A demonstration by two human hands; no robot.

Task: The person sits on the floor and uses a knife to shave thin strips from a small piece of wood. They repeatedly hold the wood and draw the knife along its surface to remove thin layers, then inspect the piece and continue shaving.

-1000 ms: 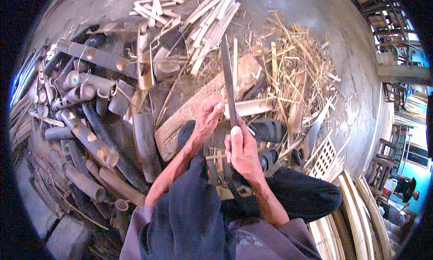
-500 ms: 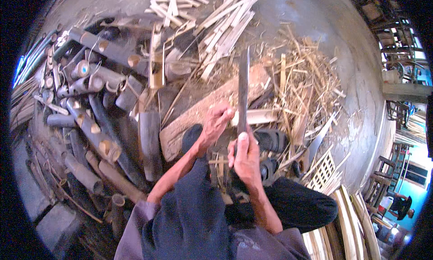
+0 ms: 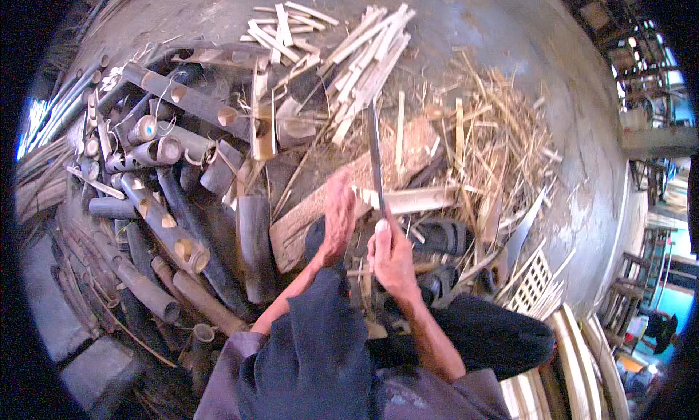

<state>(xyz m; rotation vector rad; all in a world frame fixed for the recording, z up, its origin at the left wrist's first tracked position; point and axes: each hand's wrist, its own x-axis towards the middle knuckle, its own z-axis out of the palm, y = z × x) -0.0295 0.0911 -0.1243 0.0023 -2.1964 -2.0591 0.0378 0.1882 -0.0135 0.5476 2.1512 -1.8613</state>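
Observation:
A long-bladed knife (image 3: 376,161) points away from me, its handle gripped in my right hand (image 3: 392,258) with the thumb on top. The blade crosses the left part of a split bamboo piece (image 3: 422,200); whether it is cutting in, I cannot tell. Just left of that piece's end is my left hand (image 3: 339,216), somewhat blurred, its fingers stretched out and no hold visible. Beneath lies a thick wooden plank (image 3: 309,223), scattered with shavings. A thin pale strip (image 3: 400,132) rests on the plank beyond the blade.
Dark bamboo tubes (image 3: 182,249) are heaped on the left. Pale split strips (image 3: 371,56) lie at the far side. Shavings (image 3: 502,143) pile up on the right, near a saw (image 3: 524,227) and a woven lattice piece (image 3: 530,280). Long slats (image 3: 575,354) stand at lower right.
My left hand has shifted slightly left and down, its curled fingers now straightened. The knife tip has swung left and lower. A thin strip now shows on the plank.

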